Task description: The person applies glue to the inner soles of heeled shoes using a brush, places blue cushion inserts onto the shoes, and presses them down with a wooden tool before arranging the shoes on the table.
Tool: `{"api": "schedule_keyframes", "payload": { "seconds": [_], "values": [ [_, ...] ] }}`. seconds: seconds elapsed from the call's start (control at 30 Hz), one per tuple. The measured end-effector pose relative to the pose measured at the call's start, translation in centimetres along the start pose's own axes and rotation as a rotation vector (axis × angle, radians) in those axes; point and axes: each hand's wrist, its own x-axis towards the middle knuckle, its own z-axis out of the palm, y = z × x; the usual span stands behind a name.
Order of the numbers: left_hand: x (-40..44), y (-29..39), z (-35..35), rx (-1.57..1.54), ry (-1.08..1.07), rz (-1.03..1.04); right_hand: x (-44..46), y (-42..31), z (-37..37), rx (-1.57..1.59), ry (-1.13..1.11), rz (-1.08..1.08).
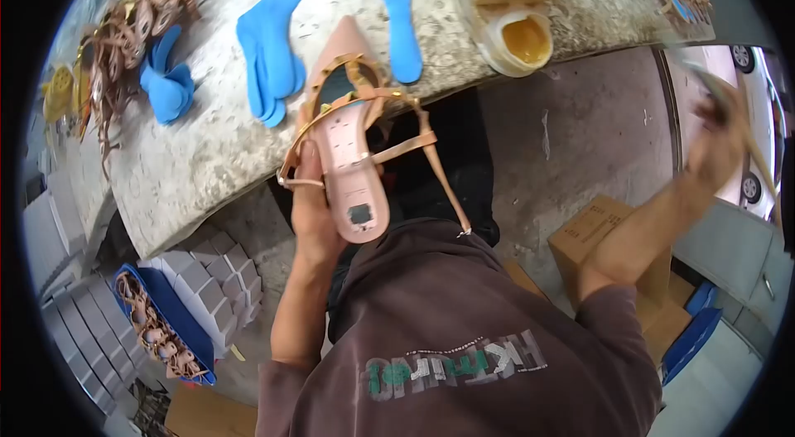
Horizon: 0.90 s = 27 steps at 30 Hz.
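A pink pointed shoe [344, 139] with studded straps is in my left hand [312, 218], its insole facing up and its toe over the table edge. My left fingers are wrapped round its side, partly hidden beneath it. One thin strap hangs down on the right of the shoe. Out to the right, my right hand [719, 135] is raised and holds a long thin stick-like tool [758, 157], blurred by motion. Blue insoles lie on the table beyond the shoe: a single one [399, 27] and a stack [269, 56].
The worn table [211, 151] spans the top. An open jar of yellow glue [527, 41] stands at its edge. Strappy shoes [124, 56] and folded blue insoles [166, 88] lie at left. Below are white boxes [195, 296], a blue tray of shoes [170, 317] and a cardboard box [592, 238].
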Motion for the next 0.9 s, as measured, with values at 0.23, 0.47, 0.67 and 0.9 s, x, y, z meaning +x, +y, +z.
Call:
{"api": "schedule_keyframes", "payload": {
  "seconds": [0.23, 0.47, 0.67, 0.9],
  "values": [
    [1.7, 0.6, 1.8, -0.187, -0.068, 0.096, -12.4, -7.9, 11.7, 0.373, -0.483, 0.165],
    [2.0, -0.5, 1.5, -0.133, 0.04, 0.081, -17.2, -4.5, 22.5, -0.025, -0.37, 0.054],
    [2.0, -0.1, 0.3, -0.064, 0.072, 0.032, -16.6, -5.4, 22.7, 0.079, -0.391, 0.211],
    [2.5, 0.5, -0.8, 0.144, -0.006, 0.093, -16.2, -6.6, 22.6, 0.122, -0.45, 0.319]
  ]
}}
